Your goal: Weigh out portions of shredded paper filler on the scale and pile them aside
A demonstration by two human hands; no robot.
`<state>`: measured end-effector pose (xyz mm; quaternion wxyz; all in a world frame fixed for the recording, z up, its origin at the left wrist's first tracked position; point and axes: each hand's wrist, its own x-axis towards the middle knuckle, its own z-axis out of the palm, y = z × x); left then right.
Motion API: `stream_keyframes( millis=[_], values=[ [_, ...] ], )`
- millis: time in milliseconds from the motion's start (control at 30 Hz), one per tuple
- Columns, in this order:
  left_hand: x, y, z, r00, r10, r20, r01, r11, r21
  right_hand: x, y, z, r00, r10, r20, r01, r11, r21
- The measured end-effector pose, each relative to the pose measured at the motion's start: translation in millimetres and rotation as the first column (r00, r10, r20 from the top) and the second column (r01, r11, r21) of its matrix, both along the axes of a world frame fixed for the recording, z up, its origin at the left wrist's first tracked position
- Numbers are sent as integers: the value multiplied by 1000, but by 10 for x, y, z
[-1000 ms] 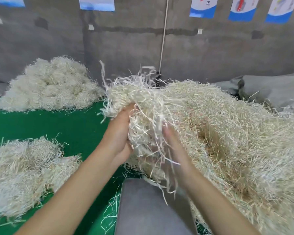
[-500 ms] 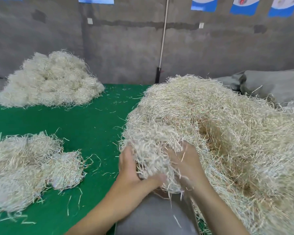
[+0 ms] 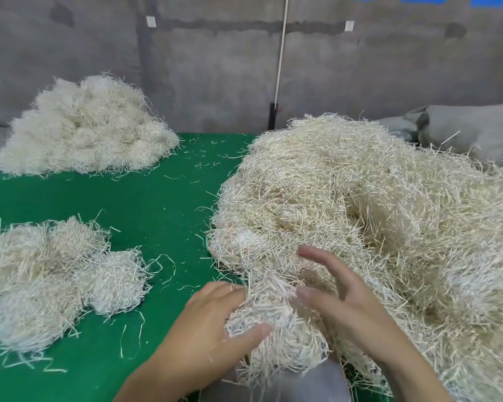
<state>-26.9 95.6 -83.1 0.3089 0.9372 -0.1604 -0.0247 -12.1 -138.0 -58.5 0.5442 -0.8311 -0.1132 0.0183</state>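
A clump of shredded paper filler (image 3: 276, 335) sits on the grey scale plate (image 3: 305, 385) at the bottom centre, against the edge of the large loose heap of filler (image 3: 375, 216). My left hand (image 3: 212, 323) grips the clump from its left side, thumb across the front and fingers behind. My right hand (image 3: 343, 300) hovers just right of the clump with its fingers straight and spread, slightly blurred, holding nothing. Most of the scale is hidden under the paper and my arms.
Two set-aside piles lie on the green table cover (image 3: 157, 216): a near pile (image 3: 41, 282) at the left and a far pile (image 3: 84, 129) against the grey wall. A grey sack (image 3: 474, 129) lies behind the heap. Loose strands dot the cover.
Both hands came down from chest height with the clump and set it on the scale plate. My right hand has let go and spread its fingers.
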Motion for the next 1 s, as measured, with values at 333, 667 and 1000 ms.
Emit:
stream_keyframes(
  millis=[333,667,1000],
  values=[
    [87,34,229,996,-7,-94,-25,940,-341,-120,112,-152,958,-240,157,194,945,264],
    [-212,155,235,955,293,50,-254,892,-374,-344,11,6,921,-334,201,299,936,186],
    [-197,-17,366,944,300,137,-240,910,-337,-417,97,57,925,-291,243,279,957,84]
  ],
)
